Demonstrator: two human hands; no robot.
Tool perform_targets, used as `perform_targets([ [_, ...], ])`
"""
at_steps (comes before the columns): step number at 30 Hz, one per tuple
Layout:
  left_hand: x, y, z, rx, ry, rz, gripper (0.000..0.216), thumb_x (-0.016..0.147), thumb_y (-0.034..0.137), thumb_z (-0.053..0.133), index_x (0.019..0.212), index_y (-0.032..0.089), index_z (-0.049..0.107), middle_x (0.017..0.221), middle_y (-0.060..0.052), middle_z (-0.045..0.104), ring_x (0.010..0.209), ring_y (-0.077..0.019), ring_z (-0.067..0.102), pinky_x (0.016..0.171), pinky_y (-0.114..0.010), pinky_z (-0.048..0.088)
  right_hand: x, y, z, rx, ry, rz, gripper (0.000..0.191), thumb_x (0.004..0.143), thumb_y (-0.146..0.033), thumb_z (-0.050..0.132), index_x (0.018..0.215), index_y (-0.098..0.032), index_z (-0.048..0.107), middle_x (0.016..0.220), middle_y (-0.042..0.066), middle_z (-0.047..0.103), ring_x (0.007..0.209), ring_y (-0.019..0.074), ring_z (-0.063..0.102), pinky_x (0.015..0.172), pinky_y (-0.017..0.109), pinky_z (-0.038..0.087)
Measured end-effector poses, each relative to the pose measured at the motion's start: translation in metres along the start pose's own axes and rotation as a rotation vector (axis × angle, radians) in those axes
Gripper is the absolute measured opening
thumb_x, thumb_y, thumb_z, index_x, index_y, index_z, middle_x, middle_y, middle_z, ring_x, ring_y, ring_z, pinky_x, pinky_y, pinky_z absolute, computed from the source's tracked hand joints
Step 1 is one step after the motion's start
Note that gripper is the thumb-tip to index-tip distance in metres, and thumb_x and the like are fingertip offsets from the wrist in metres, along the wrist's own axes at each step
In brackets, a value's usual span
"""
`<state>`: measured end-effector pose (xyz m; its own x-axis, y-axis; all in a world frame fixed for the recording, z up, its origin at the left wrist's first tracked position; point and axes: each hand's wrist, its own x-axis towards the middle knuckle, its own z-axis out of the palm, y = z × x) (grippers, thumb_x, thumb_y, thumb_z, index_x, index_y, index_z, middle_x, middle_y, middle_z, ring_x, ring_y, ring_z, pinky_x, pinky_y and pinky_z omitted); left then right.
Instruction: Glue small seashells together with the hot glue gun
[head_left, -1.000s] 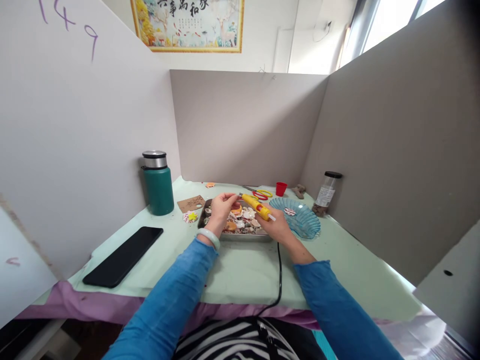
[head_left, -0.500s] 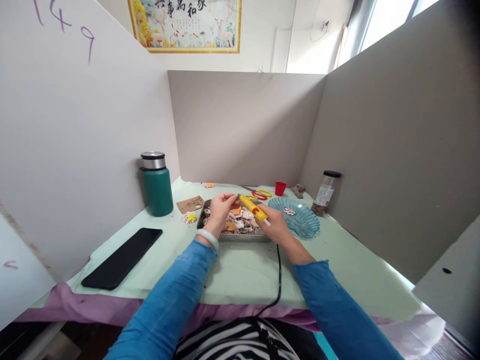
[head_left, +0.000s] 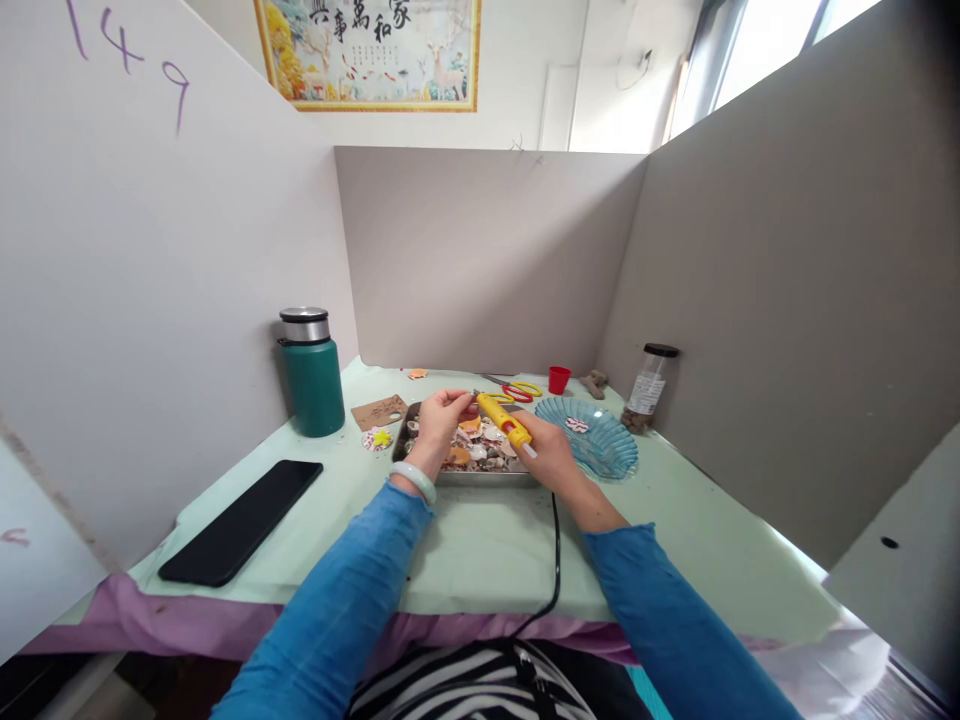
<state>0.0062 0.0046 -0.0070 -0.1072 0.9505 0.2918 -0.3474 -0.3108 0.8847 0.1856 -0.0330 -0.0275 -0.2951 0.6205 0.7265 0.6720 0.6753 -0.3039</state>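
My right hand [head_left: 551, 450] is closed around a yellow hot glue gun [head_left: 504, 420], a white glue stick end jutting from its back. The gun's nozzle points up and left, close to the fingertips of my left hand [head_left: 442, 420]. Those fingers are pinched together; whatever they hold is too small to make out. Both hands are above a metal tray [head_left: 487, 479] filled with shells [head_left: 480, 452]. From the gun's side a black cord [head_left: 556, 560] runs down over the table's front edge.
Right of the tray lies a blue scalloped plate [head_left: 611, 450], with a jar [head_left: 646, 390] beyond. Scissors [head_left: 517, 390] and a red cup [head_left: 559, 380] stand behind. On the left are a green bottle [head_left: 312, 385], a phone [head_left: 241, 522], a brown card [head_left: 379, 412] and a decorated disc [head_left: 376, 438].
The glue gun's rear end has shifted slightly left and down in view. My left hand keeps its pinch. The whole view has moved slightly.
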Motion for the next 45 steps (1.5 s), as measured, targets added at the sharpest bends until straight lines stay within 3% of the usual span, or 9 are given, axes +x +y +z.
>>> perform_targets([
  [23,-0.0007,0.0003,-0.0014,-0.006,0.011,0.005,0.026,0.061,0.026,0.076,0.076,0.011,0.06,0.065,-0.004,0.065,0.059,-0.0145,0.063,0.064,-0.03,0.052,-0.0005,-0.0022,0.0004,-0.082,-0.036,-0.017,0.034,0.07,-0.011,0.049,0.101,-0.019,0.059,0.094,0.006,0.066,0.084,0.0198,0.06,0.07,0.026,0.042],
  [45,-0.0005,0.0004,-0.0019,-0.001,0.025,-0.007,0.027,0.061,0.027,0.077,0.077,0.01,0.063,0.065,-0.006,0.066,0.06,-0.0147,0.064,0.064,-0.029,0.053,-0.0009,-0.0026,-0.0017,-0.099,-0.029,-0.024,0.029,0.075,-0.015,0.051,0.103,-0.02,0.059,0.093,0.005,0.065,0.082,0.0189,0.06,0.068,0.025,0.041],
])
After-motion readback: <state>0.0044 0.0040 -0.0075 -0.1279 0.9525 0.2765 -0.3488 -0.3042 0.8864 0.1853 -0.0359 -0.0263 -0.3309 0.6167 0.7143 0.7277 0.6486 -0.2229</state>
